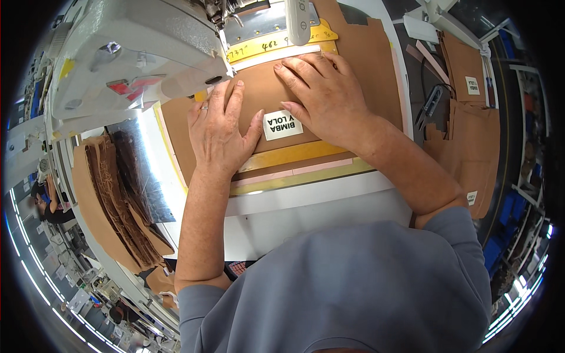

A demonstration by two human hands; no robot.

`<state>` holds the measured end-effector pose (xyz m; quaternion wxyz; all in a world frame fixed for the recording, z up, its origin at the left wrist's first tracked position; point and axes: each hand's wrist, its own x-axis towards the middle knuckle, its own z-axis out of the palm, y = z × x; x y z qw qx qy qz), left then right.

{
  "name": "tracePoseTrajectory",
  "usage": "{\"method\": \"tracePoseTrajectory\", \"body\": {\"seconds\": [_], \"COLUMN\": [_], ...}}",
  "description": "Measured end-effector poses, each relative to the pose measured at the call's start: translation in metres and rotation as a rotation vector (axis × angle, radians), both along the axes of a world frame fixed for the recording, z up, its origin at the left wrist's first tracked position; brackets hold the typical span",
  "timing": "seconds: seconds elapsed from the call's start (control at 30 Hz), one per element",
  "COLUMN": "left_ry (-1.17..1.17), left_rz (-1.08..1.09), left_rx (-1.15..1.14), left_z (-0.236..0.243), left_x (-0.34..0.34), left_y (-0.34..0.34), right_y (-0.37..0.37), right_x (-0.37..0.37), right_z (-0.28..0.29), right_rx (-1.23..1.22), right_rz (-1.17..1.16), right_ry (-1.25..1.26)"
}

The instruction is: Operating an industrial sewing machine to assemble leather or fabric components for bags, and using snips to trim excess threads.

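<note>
Tan panel [265, 94] under both flat hands [220, 132] [323, 97]; white rectangular label [282, 125] between.

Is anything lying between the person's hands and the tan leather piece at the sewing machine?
Nothing visible does. The left hand and right hand both press flat, directly on the tan leather piece, beside its white label.

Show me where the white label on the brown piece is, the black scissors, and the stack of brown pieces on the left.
white label [283, 125], head view, middle of its printed face.
black scissors [428, 106], head view, on the handles, right of the work.
stack of brown pieces [115, 200], head view, middle of the pile's frayed edges.
</note>
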<state>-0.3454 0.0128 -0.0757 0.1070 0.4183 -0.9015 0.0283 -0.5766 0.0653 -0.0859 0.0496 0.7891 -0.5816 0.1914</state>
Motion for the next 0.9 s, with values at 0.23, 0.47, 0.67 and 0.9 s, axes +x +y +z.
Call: {"method": "tracePoseTrajectory", "body": {"seconds": [0.23, 0.47, 0.67, 0.9], "left_ry": [-0.06, -0.126, -0.212, -0.241], "left_rz": [0.029, 0.076, 0.13, 0.136], "left_rx": [-0.012, -0.045, -0.045, -0.09], "left_z": [0.001, 0.003, 0.008, 0.008], "left_x": [0.011, 0.015, 0.016, 0.02], "left_y": [-0.002, -0.002, -0.002, -0.005], "right_y": [-0.001, -0.002, -0.003, -0.004], "right_x": [0.005, 0.008, 0.01, 0.006], "right_z": [0.002, 0.003, 0.006, 0.008], "right_rx": [0.026, 0.032, 0.038, 0.033], "right_rz": [-0.007, 0.002, 0.001, -0.007], "right_ry": [0.031, 0.011, 0.005, 0.003]}}
